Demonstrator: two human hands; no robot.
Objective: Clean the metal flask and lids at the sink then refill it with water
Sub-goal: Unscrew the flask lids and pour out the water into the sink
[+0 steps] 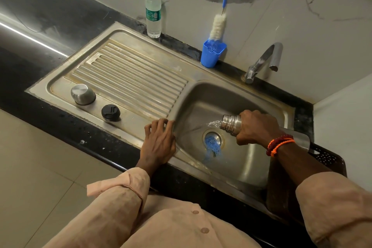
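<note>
My right hand grips the metal flask, tipped on its side over the sink basin with its mouth to the left. Water pours from the mouth toward the drain, where a blue scrubber lies. My left hand rests on the sink's front rim, fingers bent, holding nothing. On the drainboard at the left stand a steel cup lid, upside down, and a black stopper lid.
A plastic water bottle stands on the black counter by the wall. A blue cup holds a bottle brush. The tap is at the back right, with no water running. A dark perforated basket sits at the right.
</note>
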